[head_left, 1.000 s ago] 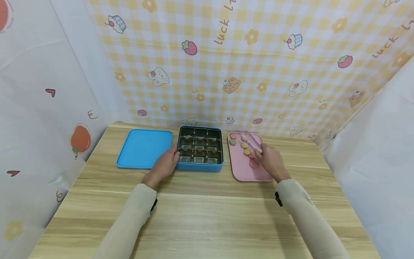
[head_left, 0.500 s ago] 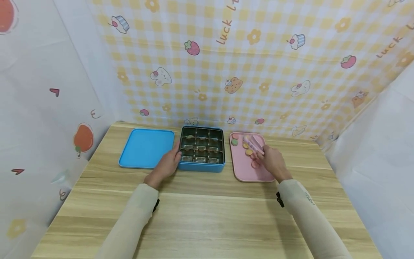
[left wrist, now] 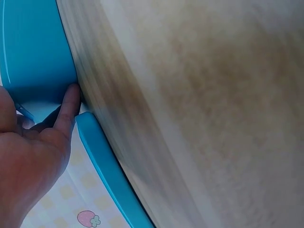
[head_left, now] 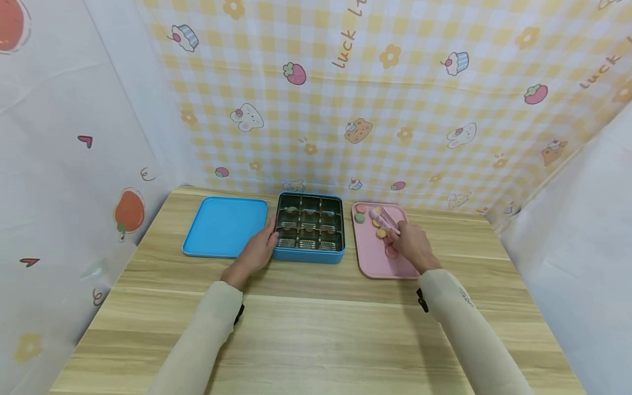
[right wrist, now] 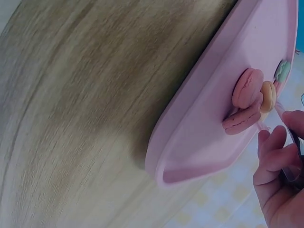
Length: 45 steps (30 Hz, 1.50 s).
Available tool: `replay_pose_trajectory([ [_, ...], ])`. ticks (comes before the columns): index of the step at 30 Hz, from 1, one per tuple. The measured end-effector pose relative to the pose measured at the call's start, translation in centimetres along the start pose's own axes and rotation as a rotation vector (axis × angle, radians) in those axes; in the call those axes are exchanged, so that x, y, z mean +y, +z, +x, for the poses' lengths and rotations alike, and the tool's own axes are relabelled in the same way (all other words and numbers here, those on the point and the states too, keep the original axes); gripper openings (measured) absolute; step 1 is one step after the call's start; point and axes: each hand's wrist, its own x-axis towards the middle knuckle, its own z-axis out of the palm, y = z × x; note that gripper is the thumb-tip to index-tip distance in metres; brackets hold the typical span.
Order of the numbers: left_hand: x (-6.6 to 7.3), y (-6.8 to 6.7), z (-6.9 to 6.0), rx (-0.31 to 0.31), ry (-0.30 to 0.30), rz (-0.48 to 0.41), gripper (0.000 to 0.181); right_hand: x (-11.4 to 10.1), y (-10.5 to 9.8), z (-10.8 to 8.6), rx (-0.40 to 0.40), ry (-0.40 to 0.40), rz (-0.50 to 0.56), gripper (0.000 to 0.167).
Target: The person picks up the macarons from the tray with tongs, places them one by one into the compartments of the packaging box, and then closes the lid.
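A patterned cloth point(head_left: 316, 131) stands beyond the left hand point(head_left: 257, 250) and the right hand point(head_left: 413, 241), and below them spreads the wooden table point(head_left: 316, 334). The blue lid point(head_left: 224, 226) lies flat, mostly to the left of the left hand. The pink tray point(head_left: 367, 251) sits under the right hand and out to its left, and the blue box point(head_left: 307, 255), divided into compartments, sits between the hands. The left hand is nearer the box: its fingers lie against the left wall, looking straight rather than wrapped round it. The right hand is well apart from the left, its fingers curled round the pale pink tongs point(head_left: 383, 220). The key relation is the line of the tongs: their long axis runs away from the right hand and slants to its left, tips low among the macarons. Yellow macarons point(head_left: 382, 233) lie at and near the tips, a green macaron point(head_left: 360, 218) farther left, and two pink macarons point(right wrist: 247, 89) closest to the right hand, touching each other. All of these are nearer the right hand than the left. Whether the tips pinch a macaron I cannot tell.
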Motion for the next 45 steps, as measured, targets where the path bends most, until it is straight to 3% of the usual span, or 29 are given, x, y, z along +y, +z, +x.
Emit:
replay_pose_trajectory([
  [20, 0.0, 0.1, -0.1, 0.012, 0.005, 0.005, 0.059, -0.1, 0.0, 0.0, 0.055, -0.043, 0.015, 0.025],
  [27, 0.1, 0.0, -0.1, 0.011, 0.003, 0.007, 0.059, -1.0, -0.3, 0.0, 0.065, -0.045, 0.051, 0.027],
  [35, 0.1, 0.0, -0.1, 0.015, 0.004, 0.023, 0.058, -2.2, -0.8, 0.2, 0.119, -0.106, 0.066, 0.025],
  [45, 0.1, -0.1, -0.1, -0.006, -0.011, -0.004, 0.059, -3.3, -1.2, 0.5, 0.107, -0.117, 0.098, 0.03],
])
